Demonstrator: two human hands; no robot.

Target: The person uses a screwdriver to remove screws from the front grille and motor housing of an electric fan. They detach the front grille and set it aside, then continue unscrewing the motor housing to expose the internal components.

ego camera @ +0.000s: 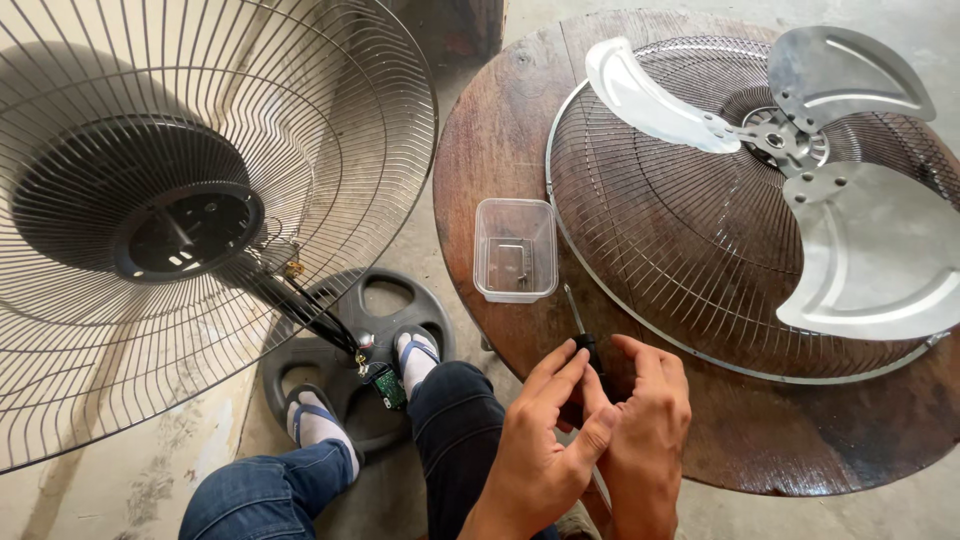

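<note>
Between left hand (537, 440) and right hand (648, 420), a clasped screwdriver (583, 336)

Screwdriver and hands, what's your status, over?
Left hand and right hand both gripping the screwdriver. Tip toward the clear plastic tub. Nothing blocking.

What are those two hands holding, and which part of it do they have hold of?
A screwdriver. The left hand and right hand close together around its dark handle, while the thin metal shaft sticks out above the fingers toward the clear plastic container.

Repair workshop: dismantled fan guard (720, 240), bare concrete floor (120, 490).
</note>
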